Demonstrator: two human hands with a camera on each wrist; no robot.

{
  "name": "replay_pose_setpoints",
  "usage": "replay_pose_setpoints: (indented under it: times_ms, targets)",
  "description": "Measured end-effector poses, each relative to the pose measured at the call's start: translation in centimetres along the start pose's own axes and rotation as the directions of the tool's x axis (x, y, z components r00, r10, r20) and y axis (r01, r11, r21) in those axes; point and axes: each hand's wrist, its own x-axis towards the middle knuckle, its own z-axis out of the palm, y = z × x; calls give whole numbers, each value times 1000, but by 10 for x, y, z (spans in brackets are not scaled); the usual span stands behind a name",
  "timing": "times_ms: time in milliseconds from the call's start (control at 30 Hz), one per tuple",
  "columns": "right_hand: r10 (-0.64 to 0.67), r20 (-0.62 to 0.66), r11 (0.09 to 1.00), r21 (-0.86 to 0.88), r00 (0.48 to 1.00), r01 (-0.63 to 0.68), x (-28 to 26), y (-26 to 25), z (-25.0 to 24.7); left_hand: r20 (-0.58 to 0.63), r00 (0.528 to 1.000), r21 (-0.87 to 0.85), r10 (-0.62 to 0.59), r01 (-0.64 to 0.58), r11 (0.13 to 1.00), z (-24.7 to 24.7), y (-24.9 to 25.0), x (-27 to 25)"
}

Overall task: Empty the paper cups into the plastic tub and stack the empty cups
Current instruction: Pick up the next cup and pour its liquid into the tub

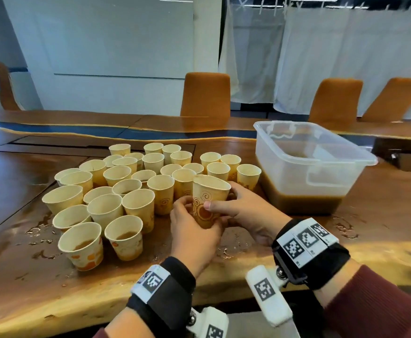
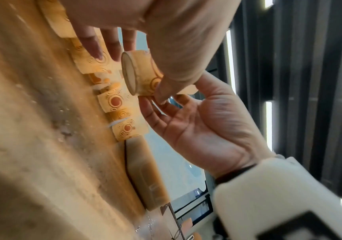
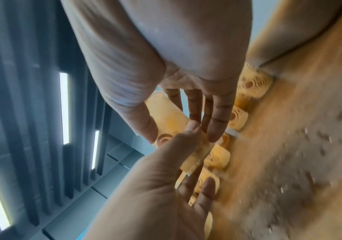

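At nine o'clock on the glossy brown wooden counter (image 1: 14, 181) stands a crowd of cream paper cups with orange swirl prints (image 1: 107, 191), packed rim to rim; the two nearest, at about seven o'clock, hold brown liquid, and drops lie scattered on the wood around them. Just right of the crowd, near centre, both hands share one raised cream swirl-printed cup (image 1: 205, 201). The left hand (image 1: 193, 230) curls its fingers around the lower half, and the right hand (image 1: 243, 211) pinches the wall with thumb in front and fingers behind. Whether it holds liquid I cannot tell; the rim looks squeezed oval. At two o'clock sits the clear rectangular plastic tub (image 1: 307, 154), with brown liquid pooled along its bottom, well apart from the held cup.

The soft wall could buckle under the two grips and slop liquid out. A sweep toward the tub might also clip the neighbouring cups touching the right hand's fingers and topple them, since they stand so close.
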Motion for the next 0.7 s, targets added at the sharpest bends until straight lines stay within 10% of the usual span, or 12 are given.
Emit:
replay_pose_setpoints:
  times_ms: [267,433,567,700]
  targets:
    - [-117,-173,989,-110,978,99,-38,-54,-77,98,969,-60,228,-223,973,47,61,8]
    - [-263,-573,962,-218,776,165,-29,-78,-177,168,930,5,327,-333,943,75,104,39]
    - [-275,-653,827,-536,706,-173,-5,-63,-246,222,905,76,362,-386,919,89,121,67]
    - [-105,-606,563,-690,789,-455,22,-40,-281,244,875,192,418,-466,864,103,134,90]
